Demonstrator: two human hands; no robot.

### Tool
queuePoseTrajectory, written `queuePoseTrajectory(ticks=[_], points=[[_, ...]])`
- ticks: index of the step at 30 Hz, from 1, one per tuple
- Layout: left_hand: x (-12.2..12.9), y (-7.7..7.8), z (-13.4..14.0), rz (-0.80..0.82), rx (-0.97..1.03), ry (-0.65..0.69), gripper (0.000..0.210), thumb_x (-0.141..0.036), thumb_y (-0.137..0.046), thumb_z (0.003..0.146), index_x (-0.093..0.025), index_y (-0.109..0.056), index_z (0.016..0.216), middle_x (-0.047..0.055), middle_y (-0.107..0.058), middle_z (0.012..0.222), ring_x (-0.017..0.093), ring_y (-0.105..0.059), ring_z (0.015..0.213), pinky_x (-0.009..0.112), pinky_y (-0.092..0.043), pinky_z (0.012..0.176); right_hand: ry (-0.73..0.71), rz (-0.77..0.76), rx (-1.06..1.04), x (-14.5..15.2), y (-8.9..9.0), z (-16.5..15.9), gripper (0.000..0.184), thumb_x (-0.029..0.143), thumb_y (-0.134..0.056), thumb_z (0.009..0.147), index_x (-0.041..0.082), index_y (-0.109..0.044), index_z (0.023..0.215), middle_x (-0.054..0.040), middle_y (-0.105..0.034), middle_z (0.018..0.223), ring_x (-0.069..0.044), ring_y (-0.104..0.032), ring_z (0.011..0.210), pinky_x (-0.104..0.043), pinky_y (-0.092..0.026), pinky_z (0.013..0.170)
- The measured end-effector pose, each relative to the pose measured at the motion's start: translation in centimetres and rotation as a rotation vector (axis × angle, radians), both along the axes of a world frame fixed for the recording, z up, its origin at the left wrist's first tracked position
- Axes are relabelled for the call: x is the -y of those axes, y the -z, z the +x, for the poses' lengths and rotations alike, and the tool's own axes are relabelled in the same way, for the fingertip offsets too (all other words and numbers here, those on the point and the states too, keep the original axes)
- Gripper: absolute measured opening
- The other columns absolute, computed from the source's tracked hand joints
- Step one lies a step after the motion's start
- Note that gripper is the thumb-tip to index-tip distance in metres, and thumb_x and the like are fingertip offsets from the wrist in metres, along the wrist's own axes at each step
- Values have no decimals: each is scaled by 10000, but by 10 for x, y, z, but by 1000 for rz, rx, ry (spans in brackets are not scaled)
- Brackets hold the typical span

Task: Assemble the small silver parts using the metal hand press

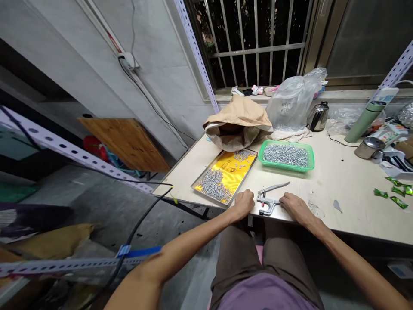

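Note:
A pair of silver hand-press pliers (268, 203), with a small red part in its jaw, lies on the table close to its front edge, handles spread apart. My right hand (293, 206) has its fingers closed at the end of the lower handle. To the left of the jaw, my left hand (244, 203) rests at the table edge with fingers curled; whatever is inside them is hidden. Beside it is a shallow tray (242, 181) with a yellow bottom, holding small silver metal pieces (214, 184) in two heaps. Behind the pliers stands a green basket (284, 168) full of similar pieces.
An open brown paper bag (240, 116) and a clear plastic bag (290, 101) stand at the back. On the right are a steel jug (319, 116), a green bottle (364, 122), a metal cup (369, 148) and several green-wrapped candies (398, 189). A black cable (138, 228) hangs left.

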State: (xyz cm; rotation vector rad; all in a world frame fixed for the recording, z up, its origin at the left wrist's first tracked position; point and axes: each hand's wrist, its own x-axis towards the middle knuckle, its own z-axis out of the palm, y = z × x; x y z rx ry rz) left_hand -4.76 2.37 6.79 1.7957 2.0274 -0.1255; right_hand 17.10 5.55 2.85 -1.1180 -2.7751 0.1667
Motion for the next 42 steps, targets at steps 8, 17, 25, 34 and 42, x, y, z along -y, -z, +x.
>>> queuePoseTrajectory(ticks=[8, 17, 25, 34, 42], points=[[-54, -82, 0, 421, -48, 118, 291, -258, -419, 947, -142, -657, 1066, 104, -608, 1022, 217, -612, 931, 301, -452, 812, 20, 134, -191, 5, 11, 13, 305, 209, -353, 992, 191, -621, 847, -55, -556, 801, -178, -506, 737, -283, -378, 653], [-70, -69, -86, 294, -246, -22, 255, -219, -473, 889, -145, -714, 923, 106, -670, 965, 206, -611, 922, 249, -425, 738, 10, 164, -324, 6, 20, 14, 335, 288, -310, 1008, 206, -627, 941, -65, -585, 815, -190, -536, 759, -299, -424, 693], [-44, -11, -136, 204, -281, -171, 255, -242, -521, 858, -125, -675, 1025, 130, -645, 1077, 225, -594, 1015, 279, -459, 800, -2, 205, -350, 4, 21, 11, 318, 325, -339, 1000, 212, -631, 947, -55, -586, 800, -181, -549, 744, -296, -429, 690], [-22, 1, -153, 314, 56, -113, 168, -243, -560, 822, -169, -698, 882, 65, -691, 910, 193, -603, 864, 280, -462, 759, -3, 198, -335, 5, 19, 9, 326, 348, -333, 1003, 213, -627, 957, -53, -587, 802, -181, -560, 763, -295, -434, 698], [-30, 8, -160, 339, 420, -361, 264, -277, -525, 859, -136, -626, 660, 11, -621, 616, 103, -533, 574, 210, -422, 575, -4, 200, -342, 5, 18, 8, 307, 346, -351, 999, 219, -628, 960, -50, -588, 801, -174, -571, 767, -279, -440, 692]])
